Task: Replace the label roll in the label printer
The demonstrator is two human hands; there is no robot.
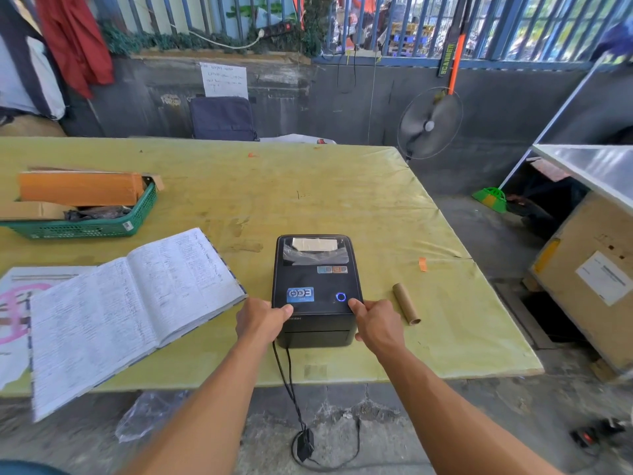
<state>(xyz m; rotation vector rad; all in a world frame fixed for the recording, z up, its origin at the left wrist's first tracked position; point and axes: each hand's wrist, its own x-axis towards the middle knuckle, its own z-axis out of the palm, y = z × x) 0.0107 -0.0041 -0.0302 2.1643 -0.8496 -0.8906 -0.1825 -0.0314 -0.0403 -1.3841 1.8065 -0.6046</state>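
We have our left hand [262, 320] and right hand [376, 325] clasping the front corners of the label printer [317, 289] between them on the bench [308, 193], a rigid, smooth, probably light box best gripped by its sides.

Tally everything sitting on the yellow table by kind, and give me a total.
Label printer: 1
Empty cardboard core: 1
Open ledger book: 1
Green basket: 1
Printed sheet under the book: 1
Total: 5, not counting the basket's contents or the orange scraps.
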